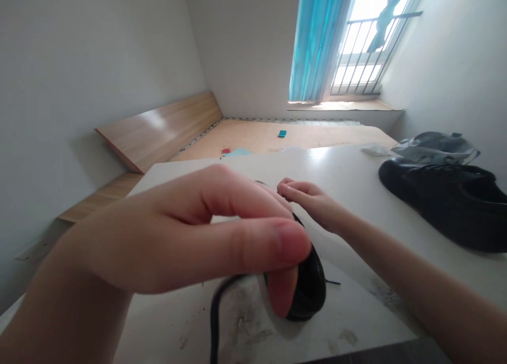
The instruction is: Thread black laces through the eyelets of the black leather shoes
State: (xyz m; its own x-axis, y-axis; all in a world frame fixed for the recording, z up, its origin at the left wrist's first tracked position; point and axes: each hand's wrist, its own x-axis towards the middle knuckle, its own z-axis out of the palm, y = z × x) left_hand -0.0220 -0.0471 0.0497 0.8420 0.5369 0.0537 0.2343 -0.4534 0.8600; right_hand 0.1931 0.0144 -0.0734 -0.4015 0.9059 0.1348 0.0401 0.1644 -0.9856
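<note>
My left hand (190, 232) fills the lower left and is closed around a black corded computer mouse (311, 290), with the fingers wrapped over it and much of its body hidden. Its thin black cable (216, 322) curves down toward the bottom edge of the view. My right hand (312, 203) reaches in from the lower right, its bunched fingertips close to the mouse's far side. I cannot tell whether they touch it or pinch anything. Beneath both hands lies a scuffed white tabletop (340, 195).
A black shoe (443, 203) and a crumpled grey plastic bag (435, 148) sit at the table's right side. Beyond the table edge, a wooden floor holds a small teal item (282, 133). A wooden board (158, 131) leans along the left wall.
</note>
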